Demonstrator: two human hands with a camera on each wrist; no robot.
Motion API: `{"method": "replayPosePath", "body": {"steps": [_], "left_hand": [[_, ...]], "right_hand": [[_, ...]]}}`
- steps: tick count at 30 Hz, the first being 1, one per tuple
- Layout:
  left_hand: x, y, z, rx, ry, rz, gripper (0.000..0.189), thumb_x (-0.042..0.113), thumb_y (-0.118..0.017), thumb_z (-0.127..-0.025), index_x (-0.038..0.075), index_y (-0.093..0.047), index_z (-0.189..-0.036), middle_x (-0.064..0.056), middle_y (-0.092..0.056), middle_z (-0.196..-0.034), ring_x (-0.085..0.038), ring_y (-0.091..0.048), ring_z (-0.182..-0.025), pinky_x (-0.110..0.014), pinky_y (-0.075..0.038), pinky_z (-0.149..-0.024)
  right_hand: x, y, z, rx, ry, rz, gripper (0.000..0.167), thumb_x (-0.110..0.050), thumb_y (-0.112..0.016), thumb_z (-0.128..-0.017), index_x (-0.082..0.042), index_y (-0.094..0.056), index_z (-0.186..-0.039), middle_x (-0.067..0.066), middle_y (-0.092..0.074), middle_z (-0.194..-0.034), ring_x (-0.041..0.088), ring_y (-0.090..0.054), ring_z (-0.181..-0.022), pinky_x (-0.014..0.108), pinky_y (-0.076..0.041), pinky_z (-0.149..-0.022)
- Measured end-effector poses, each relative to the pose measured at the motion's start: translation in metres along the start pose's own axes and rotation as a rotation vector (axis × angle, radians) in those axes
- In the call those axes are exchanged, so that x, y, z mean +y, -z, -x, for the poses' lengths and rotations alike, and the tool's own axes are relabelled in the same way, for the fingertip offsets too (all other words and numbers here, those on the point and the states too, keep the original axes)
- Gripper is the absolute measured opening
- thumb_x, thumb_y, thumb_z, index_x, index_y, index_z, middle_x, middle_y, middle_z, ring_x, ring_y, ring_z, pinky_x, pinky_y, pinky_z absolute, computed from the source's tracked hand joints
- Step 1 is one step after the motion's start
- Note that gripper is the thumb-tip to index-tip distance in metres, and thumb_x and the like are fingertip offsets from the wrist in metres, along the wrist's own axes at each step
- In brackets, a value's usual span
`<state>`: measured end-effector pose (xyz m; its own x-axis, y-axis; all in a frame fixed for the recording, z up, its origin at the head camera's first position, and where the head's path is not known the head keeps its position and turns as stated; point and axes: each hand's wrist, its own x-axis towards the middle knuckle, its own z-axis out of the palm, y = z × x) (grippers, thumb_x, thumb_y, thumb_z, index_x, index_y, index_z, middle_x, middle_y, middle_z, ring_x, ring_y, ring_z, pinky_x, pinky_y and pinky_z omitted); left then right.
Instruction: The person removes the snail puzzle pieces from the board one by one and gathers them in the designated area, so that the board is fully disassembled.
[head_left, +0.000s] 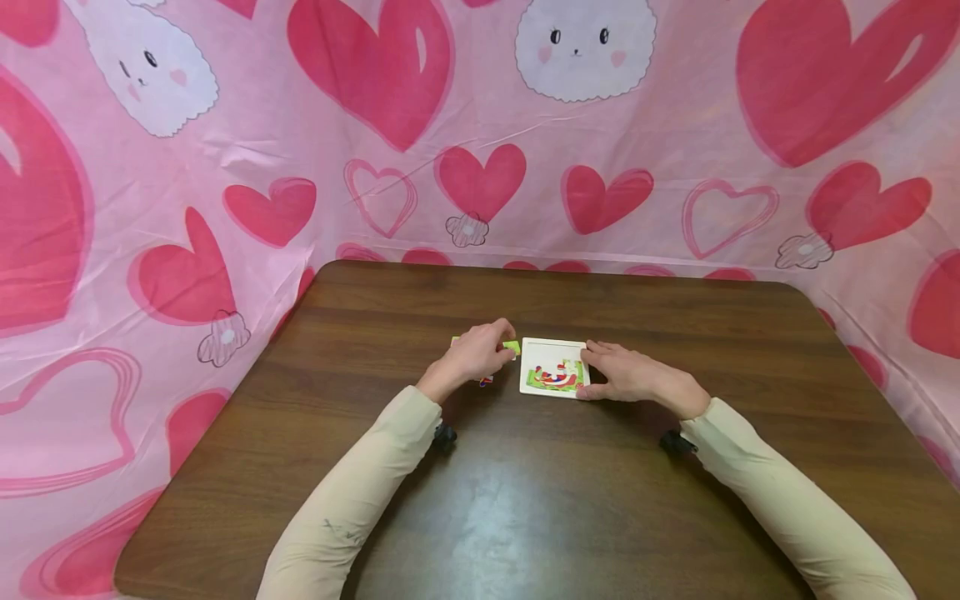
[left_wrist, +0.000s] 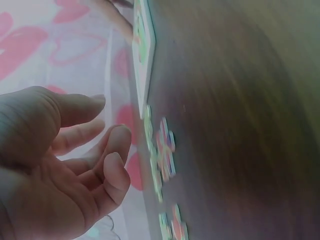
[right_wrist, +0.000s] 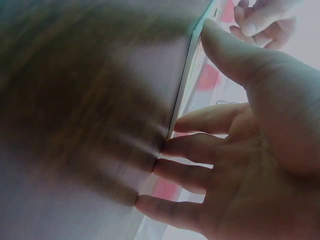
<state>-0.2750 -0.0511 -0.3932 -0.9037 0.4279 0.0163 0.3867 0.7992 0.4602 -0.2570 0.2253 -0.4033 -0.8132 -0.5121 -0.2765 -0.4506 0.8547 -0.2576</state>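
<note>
A small white puzzle board [head_left: 542,353] lies on the table, its lower part filled with green, red and white picture pieces [head_left: 555,377]. My right hand [head_left: 633,372] rests at the board's right edge, thumb and fingers mostly straight; in the right wrist view the thumb and index fingertips touch the rim. My left hand [head_left: 472,353] hovers left of the board over loose jigsaw pieces [left_wrist: 165,152]. Its fingers are loosely bent, with a gap between thumb and fingertips and nothing held in the left wrist view. A green piece [head_left: 512,346] shows beside its fingertips; other pieces are partly hidden beneath the hand.
The brown wooden table [head_left: 480,475] reaches back to a pink cloth [head_left: 525,117] printed with hearts, which also hangs along both sides. Black wrist cameras [head_left: 444,437] sit under the cream sleeves [head_left: 360,492].
</note>
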Motion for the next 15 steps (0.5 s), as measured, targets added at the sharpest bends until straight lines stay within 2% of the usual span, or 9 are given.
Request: {"method": "replayPosePath", "body": {"steps": [3, 9, 15], "left_hand": [[0.006, -0.002, -0.002, -0.006, -0.017, 0.028, 0.035, 0.024, -0.065, -0.094, 0.010, -0.057, -0.125, -0.004, -0.065, -0.085, -0.017, -0.059, -0.074, -0.031, -0.046, -0.071], [0.018, -0.014, -0.007, -0.047, -0.040, 0.035, 0.040, 0.027, -0.064, -0.094, 0.012, -0.054, -0.130, -0.004, -0.067, -0.091, -0.014, -0.057, -0.071, -0.026, -0.043, -0.063], [0.031, -0.023, -0.012, -0.074, -0.039, 0.081, 0.041, 0.028, -0.065, -0.095, 0.013, -0.053, -0.131, -0.003, -0.066, -0.088, -0.013, -0.057, -0.068, -0.024, -0.043, -0.060]], "right_hand": [[0.000, 0.000, 0.000, -0.001, -0.003, -0.005, 0.088, -0.058, -0.063, -0.088, 0.000, -0.037, -0.149, 0.027, -0.027, -0.157, 0.048, -0.024, -0.145, 0.064, -0.025, -0.112], [0.000, 0.001, -0.001, -0.008, -0.011, -0.005, 0.087, -0.058, -0.062, -0.088, 0.000, -0.037, -0.148, 0.027, -0.027, -0.157, 0.048, -0.025, -0.145, 0.064, -0.025, -0.112], [-0.001, 0.002, -0.001, -0.012, -0.011, -0.012, 0.086, -0.058, -0.062, -0.088, -0.001, -0.038, -0.148, 0.027, -0.027, -0.157, 0.048, -0.025, -0.144, 0.063, -0.025, -0.113]]}}
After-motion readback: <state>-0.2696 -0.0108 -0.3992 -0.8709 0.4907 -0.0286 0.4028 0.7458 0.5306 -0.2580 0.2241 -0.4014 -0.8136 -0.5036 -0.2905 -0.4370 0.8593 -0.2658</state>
